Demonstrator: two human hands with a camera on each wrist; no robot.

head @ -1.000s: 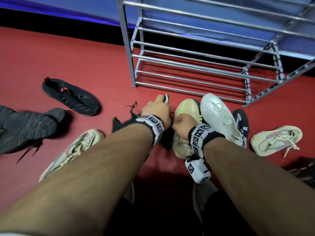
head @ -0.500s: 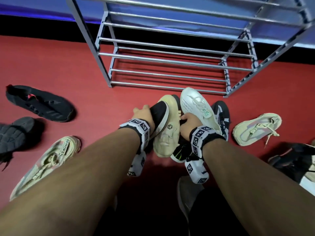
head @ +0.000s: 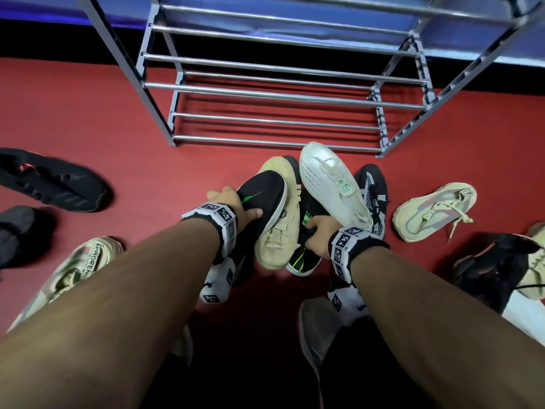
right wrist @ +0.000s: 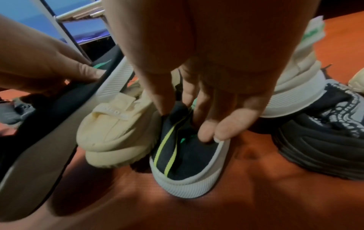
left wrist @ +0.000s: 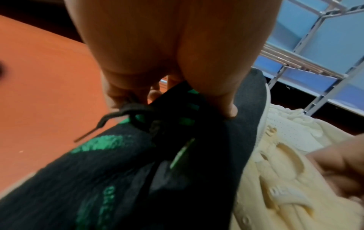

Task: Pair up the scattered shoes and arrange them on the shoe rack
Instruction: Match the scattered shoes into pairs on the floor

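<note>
My left hand (head: 236, 205) grips a black sneaker with green marks and a white sole (head: 262, 193) by its laced upper (left wrist: 157, 124), lifted over the pile. My right hand (head: 317, 231) pinches the collar of the matching black sneaker with yellow-green stripes (right wrist: 185, 157), which lies on the floor under a cream shoe (head: 280, 228) and a white sneaker (head: 330, 184). The grey metal shoe rack (head: 277, 93) stands just beyond the pile, its bars bare.
On the red floor (head: 88, 107) lie a black shoe (head: 56, 184) and a grey sole (head: 14, 231) at left, a beige sneaker (head: 79, 267) near my left arm, a black-white patterned shoe (head: 373, 190), a beige sneaker (head: 433, 211) and a black shoe (head: 495, 264) at right.
My left hand has lifted the black sneaker up and over the cream shoe. My right hand has slid down from the cream shoe to the second black sneaker's collar. The view has moved closer to the rack.
</note>
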